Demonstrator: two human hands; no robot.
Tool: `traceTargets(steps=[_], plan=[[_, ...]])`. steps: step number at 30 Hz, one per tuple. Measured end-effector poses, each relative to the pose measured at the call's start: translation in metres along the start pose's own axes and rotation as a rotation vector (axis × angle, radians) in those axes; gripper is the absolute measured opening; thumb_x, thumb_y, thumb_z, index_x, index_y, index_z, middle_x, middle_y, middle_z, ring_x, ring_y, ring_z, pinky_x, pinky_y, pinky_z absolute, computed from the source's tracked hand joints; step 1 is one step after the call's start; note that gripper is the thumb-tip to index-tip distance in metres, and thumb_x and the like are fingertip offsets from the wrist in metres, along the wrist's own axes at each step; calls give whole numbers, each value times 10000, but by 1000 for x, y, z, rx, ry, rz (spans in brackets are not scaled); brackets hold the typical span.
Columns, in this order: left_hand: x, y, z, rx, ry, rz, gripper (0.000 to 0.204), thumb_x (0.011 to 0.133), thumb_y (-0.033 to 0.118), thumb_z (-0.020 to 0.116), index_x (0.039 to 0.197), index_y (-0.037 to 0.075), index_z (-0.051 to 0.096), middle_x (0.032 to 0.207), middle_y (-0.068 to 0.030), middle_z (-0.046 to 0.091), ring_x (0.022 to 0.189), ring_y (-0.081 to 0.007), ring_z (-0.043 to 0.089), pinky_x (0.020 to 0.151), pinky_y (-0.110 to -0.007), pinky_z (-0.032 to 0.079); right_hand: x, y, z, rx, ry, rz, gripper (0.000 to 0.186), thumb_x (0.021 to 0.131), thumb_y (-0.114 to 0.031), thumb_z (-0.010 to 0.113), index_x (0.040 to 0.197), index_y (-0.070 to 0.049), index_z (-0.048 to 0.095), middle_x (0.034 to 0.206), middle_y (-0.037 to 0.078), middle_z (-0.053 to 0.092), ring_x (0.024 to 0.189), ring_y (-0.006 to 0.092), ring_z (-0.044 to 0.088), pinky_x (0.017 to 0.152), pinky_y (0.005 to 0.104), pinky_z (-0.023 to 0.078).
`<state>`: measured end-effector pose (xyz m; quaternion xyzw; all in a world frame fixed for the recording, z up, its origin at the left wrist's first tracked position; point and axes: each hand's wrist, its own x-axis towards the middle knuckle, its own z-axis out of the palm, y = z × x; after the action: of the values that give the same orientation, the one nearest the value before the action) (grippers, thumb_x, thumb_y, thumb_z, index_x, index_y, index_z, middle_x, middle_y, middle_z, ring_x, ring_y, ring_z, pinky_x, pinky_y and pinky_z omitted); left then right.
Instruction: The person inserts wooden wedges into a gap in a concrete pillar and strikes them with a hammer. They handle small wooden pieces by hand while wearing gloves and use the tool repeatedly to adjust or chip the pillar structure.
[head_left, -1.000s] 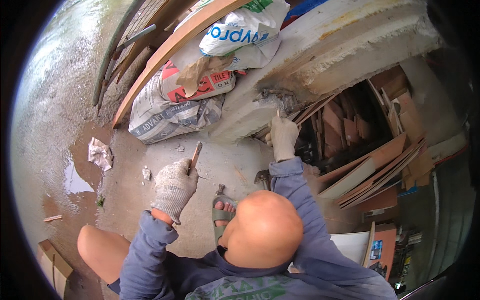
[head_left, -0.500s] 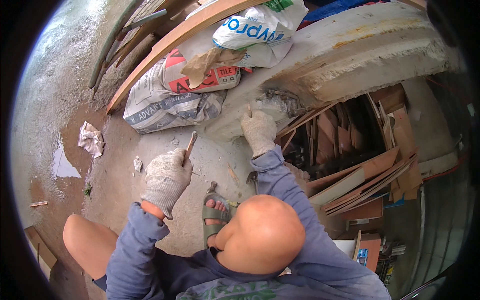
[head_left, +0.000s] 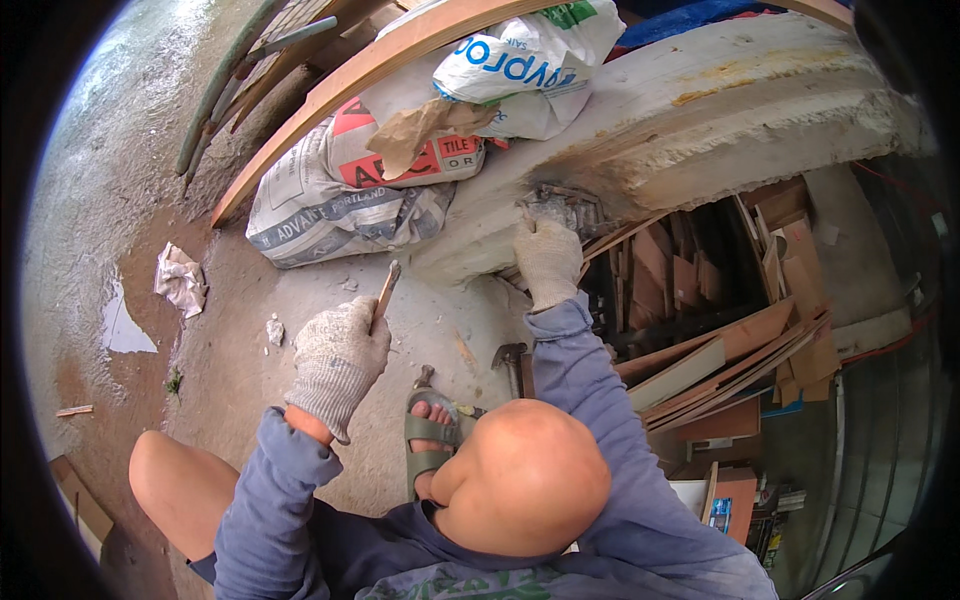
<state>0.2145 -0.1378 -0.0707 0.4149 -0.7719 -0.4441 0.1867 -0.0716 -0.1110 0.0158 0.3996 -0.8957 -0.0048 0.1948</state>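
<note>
My left hand point(head_left: 338, 350), in a pale knitted glove, is closed around a short brown rod-like tool point(head_left: 387, 288) with a greyish tip, held above the concrete floor. Its exact kind is unclear. My right hand point(head_left: 550, 262), gloved alike, is closed at the edge of a broken, dark recess point(head_left: 572, 208) in the side of a concrete ledge point(head_left: 690, 125). Whatever its fingers grip is hidden behind them. A hammer point(head_left: 512, 356) shows beside my right forearm, its handle partly covered by my sleeve.
Cement and tile adhesive bags point(head_left: 340, 215) lean against the ledge, with a white sack point(head_left: 520, 75) on top. A long wooden plank point(head_left: 330, 95) slants past them. Wood offcuts point(head_left: 720, 340) fill the right side. Crumpled paper point(head_left: 181, 280) and rubble point(head_left: 275, 330) lie on the floor at left.
My right hand has moved to the right along the recess, and the small stick-like tip above its fingers no longer shows. More of the hammer is visible. My left hand has barely shifted.
</note>
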Motion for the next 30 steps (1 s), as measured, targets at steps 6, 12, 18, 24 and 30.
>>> traceTargets(steps=[6,12,18,24,30], plan=[[-3,-7,2,37,68,37,205,917,231,626,1012,80,727,795,-162,713,764,-355,712,704,-476,539,-1,0,-17,-12,23,-15,475,963,-468,556,910,-52,779,861,253,717,866,443,708,799,527,554],[-2,-6,2,12,74,41,207,918,230,633,1028,87,734,771,-143,720,728,-334,718,686,-452,535,-6,26,-14,99,93,61,396,935,-389,577,933,-42,766,880,255,714,866,465,692,815,521,550],[-2,-7,3,21,67,61,209,923,222,628,1034,78,732,739,-135,714,688,-314,717,669,-441,538,-2,34,-18,331,76,183,371,920,-346,567,933,-31,760,920,271,705,921,457,686,847,518,538],[0,-3,13,24,50,98,212,924,223,628,1025,68,730,717,-130,708,669,-298,718,661,-434,540,16,31,-9,432,-47,282,372,929,-326,540,938,-22,754,884,257,713,862,429,701,779,491,552],[-5,1,-1,-25,0,22,188,937,216,619,966,57,713,688,-148,680,671,-341,701,639,-460,540,-9,17,-23,944,-70,552,348,968,-273,576,870,35,703,643,126,660,492,188,628,461,339,492]])
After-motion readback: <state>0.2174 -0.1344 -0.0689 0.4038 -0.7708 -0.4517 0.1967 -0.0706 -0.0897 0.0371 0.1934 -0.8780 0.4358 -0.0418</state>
